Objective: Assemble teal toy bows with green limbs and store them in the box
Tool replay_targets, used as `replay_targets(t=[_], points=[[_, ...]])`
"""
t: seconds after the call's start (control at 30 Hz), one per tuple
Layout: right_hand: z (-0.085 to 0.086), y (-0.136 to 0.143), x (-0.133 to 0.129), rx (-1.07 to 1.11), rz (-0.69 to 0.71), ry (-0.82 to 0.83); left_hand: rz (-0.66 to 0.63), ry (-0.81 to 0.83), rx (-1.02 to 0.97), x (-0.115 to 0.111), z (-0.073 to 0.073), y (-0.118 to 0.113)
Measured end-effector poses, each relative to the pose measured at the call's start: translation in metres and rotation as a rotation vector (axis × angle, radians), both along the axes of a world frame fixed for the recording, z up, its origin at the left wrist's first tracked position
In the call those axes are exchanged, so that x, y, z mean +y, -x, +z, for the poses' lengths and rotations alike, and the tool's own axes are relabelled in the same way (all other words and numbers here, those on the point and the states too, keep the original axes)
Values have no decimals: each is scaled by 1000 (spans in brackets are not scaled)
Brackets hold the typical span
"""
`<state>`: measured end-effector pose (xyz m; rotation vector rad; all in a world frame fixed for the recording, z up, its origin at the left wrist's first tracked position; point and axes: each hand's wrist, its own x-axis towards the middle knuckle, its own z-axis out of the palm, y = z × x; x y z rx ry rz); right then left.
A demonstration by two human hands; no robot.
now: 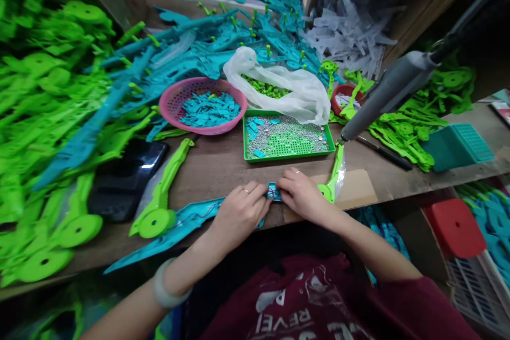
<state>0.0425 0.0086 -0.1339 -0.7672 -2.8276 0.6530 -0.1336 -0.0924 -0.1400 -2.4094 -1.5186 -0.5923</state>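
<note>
A long blue plastic sword-shaped shell (195,215) lies along the table's front edge, its pointed end toward the lower left. Thin dark and reddish wires run inside it. My left hand (242,207) is closed on the shell near its handle end, fingers bent over the rim. Just to the right, my right hand (299,194) pinches the end of the same shell, fingertips at the wires. What the fingertips press is too small to make out. Beside my right hand lies a green plastic piece (329,190) with a clear part, on a cardboard sheet (358,187).
A grey electric screwdriver (388,96) hangs at the right. Behind my hands stand a green tray (289,158) of screws and a pink basket (203,127) of small blue pieces. Green parts (59,79) pile up leftward, near a black phone (127,180). A white bag (311,93) holds green bits.
</note>
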Motion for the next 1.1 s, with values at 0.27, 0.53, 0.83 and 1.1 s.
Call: replay_targets(t=[0.27, 0.53, 0.83, 1.1], points=[[-6, -4, -6, 19, -78, -69, 90, 201, 40, 1, 2, -9], [-10, -5, -11, 80, -120, -28, 97, 198, -23, -3, -1, -10], [17, -27, -8, 154, -113, -32, 112, 219, -15, 1, 4, -13], [8, -22, -3, 21, -134, -10, 81, 163, -66, 1, 0, -6]])
